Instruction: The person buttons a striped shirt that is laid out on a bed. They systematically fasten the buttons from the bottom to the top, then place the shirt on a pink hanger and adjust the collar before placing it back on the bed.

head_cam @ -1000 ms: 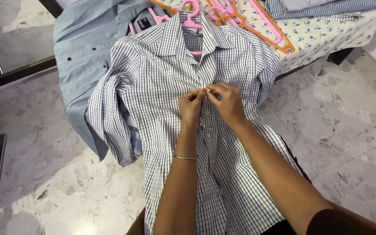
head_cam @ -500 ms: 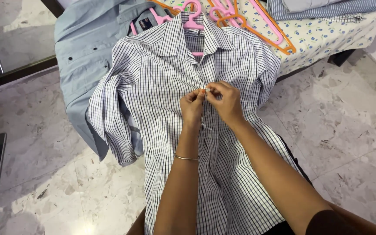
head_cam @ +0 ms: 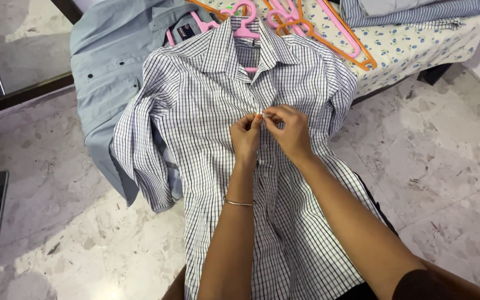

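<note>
Shirt: checked shirt (head_cam: 206, 111) — soft, light, likely slips; best pinched at the front placket.
Hands: left hand (head_cam: 245, 136) and right hand (head_cam: 290, 130) both pinch its placket, fingertips meeting.

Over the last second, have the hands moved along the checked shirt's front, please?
No. Both the left hand and right hand pinch the checked shirt at the same spot below the pink hanger.

A white shirt with a fine dark check (head_cam: 206, 111) is spread front-up, hung on a pink hanger (head_cam: 244, 22) whose hook shows above the open collar. Its upper part lies over the bed's edge; its tail runs toward the camera. The front placket is pinched together mid-chest. One sleeve is folded alongside.
</note>
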